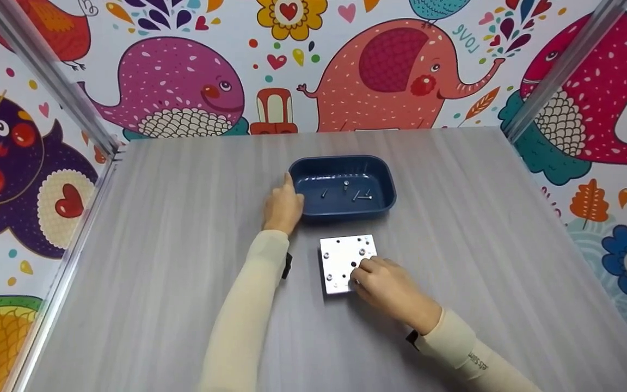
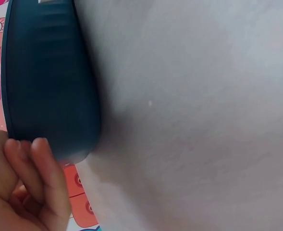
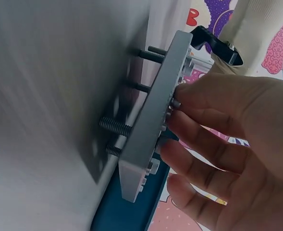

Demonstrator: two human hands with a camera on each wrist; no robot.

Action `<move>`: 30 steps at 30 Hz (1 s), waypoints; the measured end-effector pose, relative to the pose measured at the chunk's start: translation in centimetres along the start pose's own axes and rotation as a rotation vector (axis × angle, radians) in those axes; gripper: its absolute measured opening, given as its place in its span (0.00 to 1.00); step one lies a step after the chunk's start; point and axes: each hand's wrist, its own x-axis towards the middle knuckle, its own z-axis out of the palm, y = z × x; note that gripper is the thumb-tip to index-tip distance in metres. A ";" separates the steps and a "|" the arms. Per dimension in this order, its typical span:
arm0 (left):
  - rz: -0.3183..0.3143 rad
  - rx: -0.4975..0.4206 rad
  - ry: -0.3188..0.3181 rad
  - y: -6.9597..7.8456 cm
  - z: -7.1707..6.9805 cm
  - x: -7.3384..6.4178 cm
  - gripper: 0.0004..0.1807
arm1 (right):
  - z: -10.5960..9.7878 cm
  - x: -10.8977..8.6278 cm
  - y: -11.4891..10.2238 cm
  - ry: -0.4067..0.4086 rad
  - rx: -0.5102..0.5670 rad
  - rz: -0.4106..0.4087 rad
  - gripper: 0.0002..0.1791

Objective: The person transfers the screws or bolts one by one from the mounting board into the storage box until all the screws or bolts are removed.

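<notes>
My left hand (image 1: pixel 283 207) is at the left end of a dark blue tray (image 1: pixel 340 214), its index finger stretched along the rim. In the left wrist view the other fingers (image 2: pixel 44 159) curl against the tray's end wall. Several loose bolts (image 1: pixel 365 197) lie inside the tray. Nearer to me, a square silver metal plate (image 1: pixel 340 261) with drilled holes carries several bolts; their threaded shanks (image 3: pixel 115 126) stick out underneath. With thumb and index finger my right hand (image 1: pixel 392 286) pinches a bolt (image 3: pixel 176 103) at the plate's right part, other fingertips close to the plate's face.
The grey wood-grain table (image 1: pixel 183 218) lies under everything. Printed cartoon walls (image 1: pixel 292 65) stand behind it and at both sides, with metal posts (image 1: pixel 569 71) in the corners. Each wrist wears a black strap mount (image 1: pixel 287 265).
</notes>
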 end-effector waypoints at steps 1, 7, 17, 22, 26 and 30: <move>-0.002 0.000 0.000 0.0 0.0 0.0 0.36 | 0.1 0.0 0.0 0.008 -0.004 -0.004 0.06; -0.001 -0.013 0.003 0.0 -0.1 -0.2 0.36 | 0.6 0.1 0.0 0.063 -0.001 -0.021 0.07; -0.019 -0.019 -0.018 0.1 0.0 0.0 0.37 | -0.1 0.4 0.3 0.054 0.089 -0.003 0.10; -0.014 -0.012 -0.015 0.0 0.0 0.0 0.36 | -1.2 0.6 0.4 0.041 0.109 0.005 0.10; -0.012 -0.010 -0.002 0.0 0.0 0.0 0.36 | -1.8 0.8 0.5 0.029 0.113 0.014 0.10; -0.011 0.000 0.001 0.1 0.0 0.0 0.36 | -2.3 1.1 0.7 0.011 0.132 0.021 0.10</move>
